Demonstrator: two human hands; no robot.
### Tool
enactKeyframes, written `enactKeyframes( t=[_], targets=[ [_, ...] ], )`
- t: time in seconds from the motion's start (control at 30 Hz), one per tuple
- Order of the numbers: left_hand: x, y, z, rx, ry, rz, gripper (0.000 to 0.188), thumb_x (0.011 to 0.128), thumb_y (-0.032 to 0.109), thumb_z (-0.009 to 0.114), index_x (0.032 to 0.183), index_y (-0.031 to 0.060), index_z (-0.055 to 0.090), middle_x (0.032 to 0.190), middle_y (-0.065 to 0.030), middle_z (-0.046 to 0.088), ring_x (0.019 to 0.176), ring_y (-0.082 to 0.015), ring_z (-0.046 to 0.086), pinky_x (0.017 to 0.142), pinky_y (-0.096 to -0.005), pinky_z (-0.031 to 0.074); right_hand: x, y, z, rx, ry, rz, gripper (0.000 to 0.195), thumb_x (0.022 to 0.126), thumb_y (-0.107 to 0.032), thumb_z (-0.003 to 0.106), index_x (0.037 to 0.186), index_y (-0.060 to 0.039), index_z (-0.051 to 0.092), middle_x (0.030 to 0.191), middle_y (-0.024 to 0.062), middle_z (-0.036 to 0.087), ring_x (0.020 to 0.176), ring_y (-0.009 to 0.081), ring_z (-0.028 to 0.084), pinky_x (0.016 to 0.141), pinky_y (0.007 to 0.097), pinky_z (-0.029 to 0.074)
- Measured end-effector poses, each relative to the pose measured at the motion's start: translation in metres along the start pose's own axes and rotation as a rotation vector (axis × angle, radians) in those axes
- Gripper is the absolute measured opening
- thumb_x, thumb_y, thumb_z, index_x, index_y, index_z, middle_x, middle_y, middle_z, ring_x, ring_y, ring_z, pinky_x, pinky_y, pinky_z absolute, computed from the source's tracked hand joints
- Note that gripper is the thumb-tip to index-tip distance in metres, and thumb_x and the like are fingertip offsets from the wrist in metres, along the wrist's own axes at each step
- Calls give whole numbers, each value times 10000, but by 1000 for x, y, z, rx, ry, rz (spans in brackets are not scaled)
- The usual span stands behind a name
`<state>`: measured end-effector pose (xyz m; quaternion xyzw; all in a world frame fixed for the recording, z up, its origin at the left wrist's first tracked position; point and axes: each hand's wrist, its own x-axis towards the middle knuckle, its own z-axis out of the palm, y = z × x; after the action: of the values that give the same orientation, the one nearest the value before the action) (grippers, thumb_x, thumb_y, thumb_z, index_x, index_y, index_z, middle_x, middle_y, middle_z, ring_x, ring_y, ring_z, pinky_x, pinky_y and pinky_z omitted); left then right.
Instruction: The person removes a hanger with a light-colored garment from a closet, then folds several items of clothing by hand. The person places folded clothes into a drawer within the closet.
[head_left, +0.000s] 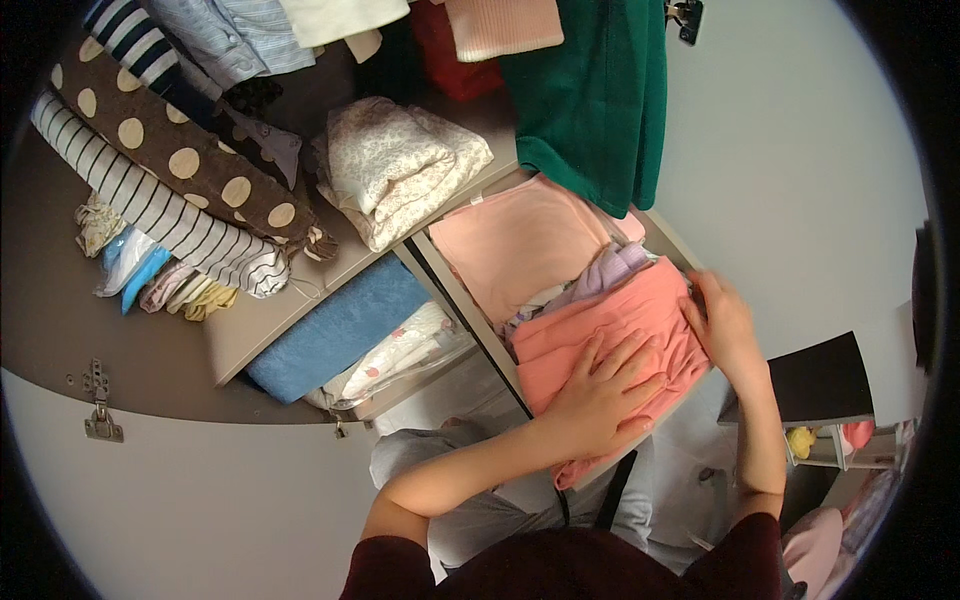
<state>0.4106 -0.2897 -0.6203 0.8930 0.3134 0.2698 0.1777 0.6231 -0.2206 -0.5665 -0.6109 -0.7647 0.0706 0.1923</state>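
An open drawer (480, 300) of folded clothes stands before me. My left hand (615, 394) lies flat with spread fingers on a folded coral-pink garment (600, 315) in its near part. At the drawer's right side, my right hand (720, 319) touches the garment's edge with its thumb, while its other fingertips are partly hidden by the drawer's side. Behind the coral garment lie a lilac knitted garment (611, 270) and a flat peach garment (525, 240).
A dark green garment (592, 97) hangs over the drawer's back. A folded floral cloth (405, 165) lies on the shelf at left, above a compartment with a blue towel-like textile (337, 330). White cabinet doors (787, 150) stand at both sides.
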Motion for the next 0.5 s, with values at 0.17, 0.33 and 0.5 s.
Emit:
enactKeyframes(
  t=[0.17, 0.33, 0.5],
  targets=[
    [-3, -4, 9, 36, 29, 6, 527, 860, 407, 584, 1320, 151, 555, 1456, -188, 376, 1404, -348, 237, 1115, -597, 146, 83, -98, 8, 122, -90, -840, 347, 748, -66, 684, 1083, -29, 604, 1100, 154, 612, 1039, 345, 579, 877, 407, 489],
    [0, 3, 4, 7, 7, -11, 523, 877, 411, 559, 1313, 122, 549, 1449, -160, 392, 1406, -334, 245, 1115, -579, 160, 119, -103, 136, -126, -364, -998, 506, 765, -163, 691, 1244, -101, 542, 1411, 94, 438, 1327, 358, 367, 1084, 466, 315],
    [-3, 4, -2, -18, -8, -28, 526, 877, 408, 563, 1309, 109, 538, 1429, -129, 424, 1400, -311, 275, 1123, -541, 177, 148, -78, 162, 544, -623, -750, 383, 831, -138, 639, 1205, -93, 564, 1229, 157, 574, 1177, 310, 532, 988, 371, 422]
  ],
)
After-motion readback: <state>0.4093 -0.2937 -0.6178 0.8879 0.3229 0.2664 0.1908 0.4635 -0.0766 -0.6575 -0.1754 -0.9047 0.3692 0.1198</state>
